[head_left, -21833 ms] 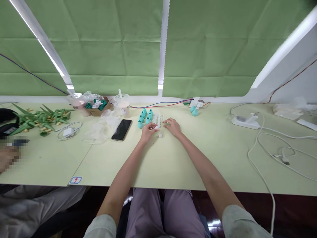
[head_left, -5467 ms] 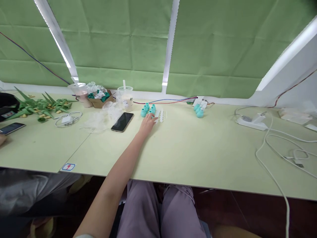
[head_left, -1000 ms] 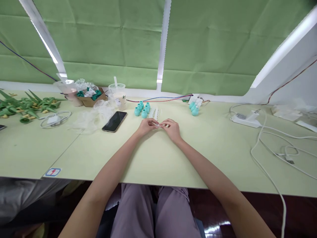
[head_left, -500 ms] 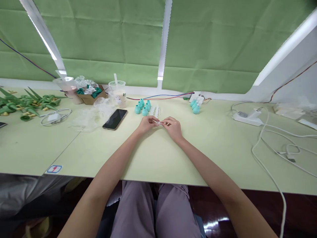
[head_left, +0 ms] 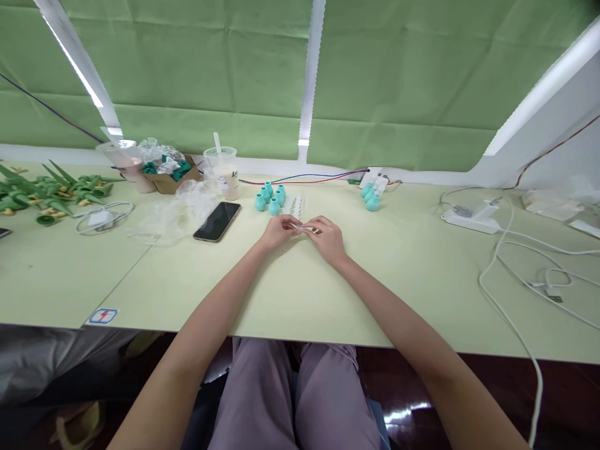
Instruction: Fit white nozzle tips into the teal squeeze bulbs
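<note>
Fingertips of my left hand (head_left: 278, 231) and my right hand (head_left: 327, 238) meet over the table, both pinched on a small whitish, translucent piece (head_left: 299, 228). Its exact kind is too small to make out. Just beyond my fingers lie rows of small white pieces (head_left: 294, 205). Several turquoise vase-shaped pieces (head_left: 274, 205) stand upright behind my left hand. Farther right at the back, another turquoise group (head_left: 373, 202) has white parts on or against it.
Left of my arms are a black phone (head_left: 217, 221), crumpled clear plastic (head_left: 162, 220), drink cups (head_left: 227, 178) and a cardboard box (head_left: 173, 181). Green plant-like pieces (head_left: 56, 190) pile up at far left. A power strip (head_left: 471, 219) and white cables (head_left: 497, 262) occupy the right.
The camera view has shifted slightly. Both hands stay together on the small piece, with the fingers adjusted only a little.
</note>
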`<action>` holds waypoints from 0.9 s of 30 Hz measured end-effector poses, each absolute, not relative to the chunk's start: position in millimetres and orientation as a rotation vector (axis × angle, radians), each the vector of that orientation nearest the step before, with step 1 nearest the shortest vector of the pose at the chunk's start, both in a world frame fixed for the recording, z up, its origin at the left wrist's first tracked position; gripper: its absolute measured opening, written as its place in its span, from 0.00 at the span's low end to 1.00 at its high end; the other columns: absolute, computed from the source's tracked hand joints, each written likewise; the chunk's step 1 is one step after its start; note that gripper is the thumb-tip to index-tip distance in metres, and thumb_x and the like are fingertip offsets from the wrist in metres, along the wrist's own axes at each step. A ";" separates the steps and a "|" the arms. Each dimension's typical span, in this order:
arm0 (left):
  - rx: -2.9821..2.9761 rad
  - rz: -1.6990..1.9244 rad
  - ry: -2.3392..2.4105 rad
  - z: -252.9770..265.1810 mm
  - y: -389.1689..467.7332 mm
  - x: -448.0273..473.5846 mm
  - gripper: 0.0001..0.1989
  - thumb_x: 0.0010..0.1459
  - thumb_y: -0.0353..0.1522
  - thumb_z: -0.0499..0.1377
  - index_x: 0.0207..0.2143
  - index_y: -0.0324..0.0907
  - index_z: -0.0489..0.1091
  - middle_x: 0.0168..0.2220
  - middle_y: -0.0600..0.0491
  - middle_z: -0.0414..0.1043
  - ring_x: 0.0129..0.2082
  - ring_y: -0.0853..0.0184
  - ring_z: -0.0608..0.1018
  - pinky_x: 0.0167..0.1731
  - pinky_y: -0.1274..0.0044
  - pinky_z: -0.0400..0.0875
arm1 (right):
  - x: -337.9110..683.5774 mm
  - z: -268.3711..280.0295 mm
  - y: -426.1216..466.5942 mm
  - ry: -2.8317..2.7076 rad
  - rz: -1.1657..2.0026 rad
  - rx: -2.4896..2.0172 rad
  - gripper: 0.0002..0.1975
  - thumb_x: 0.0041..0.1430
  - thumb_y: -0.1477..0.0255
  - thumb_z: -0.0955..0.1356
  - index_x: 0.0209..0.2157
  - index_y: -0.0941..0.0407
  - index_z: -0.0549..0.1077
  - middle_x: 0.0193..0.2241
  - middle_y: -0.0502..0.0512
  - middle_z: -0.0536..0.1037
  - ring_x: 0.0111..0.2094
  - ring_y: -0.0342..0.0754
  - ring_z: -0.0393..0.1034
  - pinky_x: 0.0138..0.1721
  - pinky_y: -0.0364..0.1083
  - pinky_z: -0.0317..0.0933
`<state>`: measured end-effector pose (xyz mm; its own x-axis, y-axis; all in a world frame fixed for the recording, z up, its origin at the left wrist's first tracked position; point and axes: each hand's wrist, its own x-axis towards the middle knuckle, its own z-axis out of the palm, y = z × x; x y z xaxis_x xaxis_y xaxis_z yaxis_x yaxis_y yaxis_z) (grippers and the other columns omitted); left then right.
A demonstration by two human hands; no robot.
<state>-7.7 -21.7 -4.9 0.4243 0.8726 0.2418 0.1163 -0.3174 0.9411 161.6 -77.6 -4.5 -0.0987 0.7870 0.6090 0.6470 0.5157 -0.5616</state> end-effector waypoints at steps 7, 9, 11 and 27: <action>1.736 0.987 0.843 -3.1 -23.1 -7.8 0.20 0.39 0.41 0.67 0.33 0.37 0.72 0.33 0.47 0.75 0.31 0.68 0.76 0.34 0.75 0.71 | 163.1 -5.5 -75.2 -1.804 0.185 -1.218 0.09 0.57 0.66 0.66 0.35 0.50 0.78 0.33 0.52 0.76 0.33 0.46 0.68 0.38 0.45 0.62; 1.726 0.983 0.821 -1.4 -24.2 -7.8 0.21 0.40 0.41 0.67 0.34 0.37 0.72 0.35 0.47 0.75 0.32 0.67 0.76 0.36 0.74 0.70 | 163.7 -4.9 -74.4 -1.791 0.201 -1.207 0.09 0.57 0.66 0.66 0.35 0.50 0.78 0.33 0.52 0.76 0.32 0.46 0.68 0.37 0.45 0.63; 1.706 0.966 0.807 -0.2 -24.8 -7.8 0.21 0.40 0.41 0.67 0.35 0.37 0.72 0.37 0.46 0.75 0.35 0.66 0.76 0.38 0.73 0.70 | 164.2 -4.4 -73.4 -1.768 0.227 -1.191 0.08 0.56 0.66 0.67 0.35 0.50 0.78 0.33 0.52 0.76 0.33 0.46 0.68 0.36 0.45 0.63; 1.660 1.029 0.866 1.6 -20.9 -8.0 0.22 0.41 0.42 0.67 0.36 0.37 0.73 0.35 0.46 0.76 0.35 0.65 0.77 0.40 0.72 0.70 | 165.5 -7.0 -64.8 -1.447 1.038 -1.065 0.19 0.44 0.61 0.72 0.40 0.54 0.75 0.39 0.55 0.77 0.39 0.48 0.72 0.37 0.46 0.69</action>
<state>-8.0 -20.9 1.6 0.3913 0.8904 0.2324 0.0770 -0.2834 0.9559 165.5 -64.8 -7.0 -0.0926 0.9689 0.2294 0.0929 0.2378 -0.9669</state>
